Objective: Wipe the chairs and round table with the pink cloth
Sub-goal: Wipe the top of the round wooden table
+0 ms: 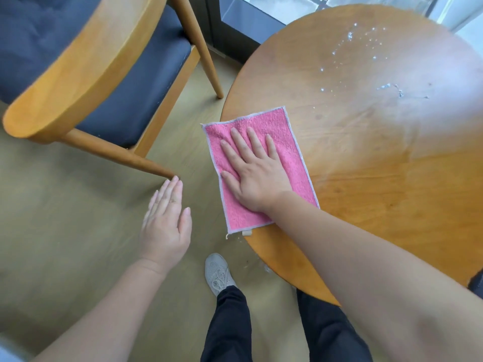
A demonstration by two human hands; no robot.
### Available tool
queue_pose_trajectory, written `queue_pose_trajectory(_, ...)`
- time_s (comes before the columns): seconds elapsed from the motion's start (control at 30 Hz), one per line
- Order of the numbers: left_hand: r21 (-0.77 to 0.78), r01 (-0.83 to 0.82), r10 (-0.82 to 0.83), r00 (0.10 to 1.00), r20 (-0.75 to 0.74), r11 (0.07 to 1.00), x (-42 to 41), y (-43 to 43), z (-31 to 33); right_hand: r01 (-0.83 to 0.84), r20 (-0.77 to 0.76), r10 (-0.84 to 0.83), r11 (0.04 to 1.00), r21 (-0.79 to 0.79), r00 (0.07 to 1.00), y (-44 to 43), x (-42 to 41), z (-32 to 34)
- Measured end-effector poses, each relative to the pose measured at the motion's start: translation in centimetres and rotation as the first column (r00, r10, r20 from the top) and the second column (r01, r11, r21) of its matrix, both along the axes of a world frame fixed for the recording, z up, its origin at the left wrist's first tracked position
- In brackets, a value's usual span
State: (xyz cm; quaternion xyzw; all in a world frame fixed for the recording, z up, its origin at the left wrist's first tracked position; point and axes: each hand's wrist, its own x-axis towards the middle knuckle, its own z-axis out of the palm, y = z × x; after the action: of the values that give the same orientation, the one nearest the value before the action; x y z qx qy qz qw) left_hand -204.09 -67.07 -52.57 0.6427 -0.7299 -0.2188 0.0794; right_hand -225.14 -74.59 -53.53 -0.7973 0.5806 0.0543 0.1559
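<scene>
The pink cloth (292, 158) lies flat at the left edge of the round wooden table (379, 165), its left part hanging past the rim. My right hand (253, 171) presses on it with straight, spread fingers. My left hand (166, 223) hovers flat and empty over the floor, left of the table, fingertips close to a chair leg. A wooden chair (86, 74) with a dark blue cushion stands at the upper left. White specks and smears (366, 48) dot the far part of the tabletop.
A tan floor (65, 218) runs between chair and table. My grey shoe (218, 273) and dark trouser legs show below the table edge. A dark-framed glass door (243, 19) stands behind the chair and table.
</scene>
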Motion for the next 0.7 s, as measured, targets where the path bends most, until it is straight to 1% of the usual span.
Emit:
queue_pose_trajectory(0.1, 0.007, -0.033, 0.033, 0.999, 0.015, 0.999, -0.8, -0.1, 0.0, -0.018, -0.015, 0.018, 1.000, -0.019, 1.000, -3.8, -2.3, 0.0)
queue_pose_trajectory(0.23, 0.019, -0.057, 0.057, 0.998, 0.029, 0.998, -2.1, -0.1, 0.2, 0.014, -0.030, -0.015, 0.999, -0.036, 0.999, -7.3, -5.3, 0.0)
queue_pose_trajectory(0.43, 0.019, -0.066, 0.066, 0.998, 0.015, 0.998, -3.1, -0.2, 0.4, 0.171, -0.062, -0.174, 0.984, -0.052, 0.983, -10.1, -11.5, -0.1)
queue_pose_trajectory(0.5, 0.020, -0.058, 0.058, 0.998, 0.008, 0.998, -3.1, -0.4, 0.3, 0.216, -0.062, -0.219, 0.975, -0.058, 0.974, -9.5, -12.6, 0.0)
queue_pose_trajectory(0.57, 0.023, -0.055, 0.055, 0.998, -0.002, 0.998, -3.1, -0.5, 0.2, 0.227, -0.066, -0.230, 0.972, -0.059, 0.971, -7.6, -12.4, -0.1)
queue_pose_trajectory(0.7, 0.028, -0.046, 0.046, 0.999, -0.011, 0.999, -2.4, -0.4, 0.3, 0.158, -0.096, -0.156, 0.987, 0.010, 0.983, -2.1, -9.7, 0.4)
